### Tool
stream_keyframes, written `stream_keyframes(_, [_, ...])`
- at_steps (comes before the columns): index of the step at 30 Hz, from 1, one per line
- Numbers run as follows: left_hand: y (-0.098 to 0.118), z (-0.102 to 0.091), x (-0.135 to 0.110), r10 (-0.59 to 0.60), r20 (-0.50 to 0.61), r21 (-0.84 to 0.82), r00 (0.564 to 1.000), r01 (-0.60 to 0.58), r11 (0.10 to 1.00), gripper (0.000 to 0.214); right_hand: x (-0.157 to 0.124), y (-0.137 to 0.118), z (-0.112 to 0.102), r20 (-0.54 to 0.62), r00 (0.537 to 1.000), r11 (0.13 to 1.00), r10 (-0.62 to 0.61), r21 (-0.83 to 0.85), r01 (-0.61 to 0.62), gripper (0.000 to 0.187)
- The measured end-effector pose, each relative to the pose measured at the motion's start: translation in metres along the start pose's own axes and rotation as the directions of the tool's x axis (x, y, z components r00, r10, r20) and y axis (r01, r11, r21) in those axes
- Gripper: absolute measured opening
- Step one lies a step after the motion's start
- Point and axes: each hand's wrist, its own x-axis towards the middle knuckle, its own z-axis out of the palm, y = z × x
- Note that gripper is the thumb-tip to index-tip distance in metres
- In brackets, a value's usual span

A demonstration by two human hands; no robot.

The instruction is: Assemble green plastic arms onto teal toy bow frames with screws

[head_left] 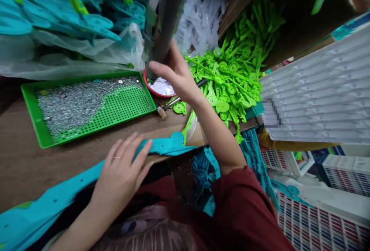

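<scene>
My right hand (183, 79) reaches forward with thumb and fingers around the lower part of a grey cylindrical tool (164, 12). The tool is blurred, so its exact kind is unclear, and my fingertips are hidden behind it. My left hand (123, 170), a ring on one finger, lies flat with fingers stretched over a long teal plastic piece (83, 177) along the table's front edge. At the piece's right end a bright green plastic part (187, 127) sticks up. Under the tool stands a red bowl (160, 93) with whitish content.
A green perforated tray (124, 104) of small metal screws sits at left. A brush (162, 113) lies beside it. Green plastic parts (228, 77) and clear plastic pieces (199, 12) are heaped behind. Teal parts (58, 12) fill the back left. White crates (318, 212) stand at right.
</scene>
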Motion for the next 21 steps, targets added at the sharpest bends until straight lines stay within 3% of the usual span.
stream_keyframes(4, [-0.025, -0.008, -0.023, -0.081, 0.040, 0.058, 0.996, 0.079, 0.995, 0.057, 0.016, -0.009, 0.003, -0.015, 0.989, 0.939, 0.148, 0.315, -0.136, 0.062])
stream_keyframes(9, [-0.036, -0.011, -0.034, -0.125, 0.026, 0.001, 0.992, 0.125, 0.992, 0.057, -0.027, -0.025, -0.015, 0.016, 0.971, 0.812, 0.238, 0.545, -0.209, 0.049])
stream_keyframes(13, [-0.011, -0.007, -0.025, -0.022, -0.049, -0.014, 0.999, 0.022, 1.000, 0.047, -0.069, -0.045, -0.036, -0.027, 0.900, 0.665, 0.436, 0.684, -0.301, 0.040])
stream_keyframes(16, [0.018, 0.008, -0.012, 0.057, -0.097, -0.077, 0.994, -0.065, 0.995, 0.043, -0.088, -0.062, -0.049, -0.057, 0.853, 0.554, 0.519, 0.782, -0.285, 0.056])
stream_keyframes(18, [0.033, 0.021, -0.004, 0.033, -0.140, -0.112, 0.990, -0.049, 0.993, 0.041, -0.095, -0.073, -0.056, -0.092, 0.823, 0.503, 0.561, 0.827, -0.251, 0.068])
stream_keyframes(21, [0.043, 0.037, 0.003, -0.025, -0.209, -0.116, 0.978, 0.000, 0.993, 0.039, -0.100, -0.084, -0.066, -0.138, 0.775, 0.494, 0.617, 0.835, -0.244, 0.071])
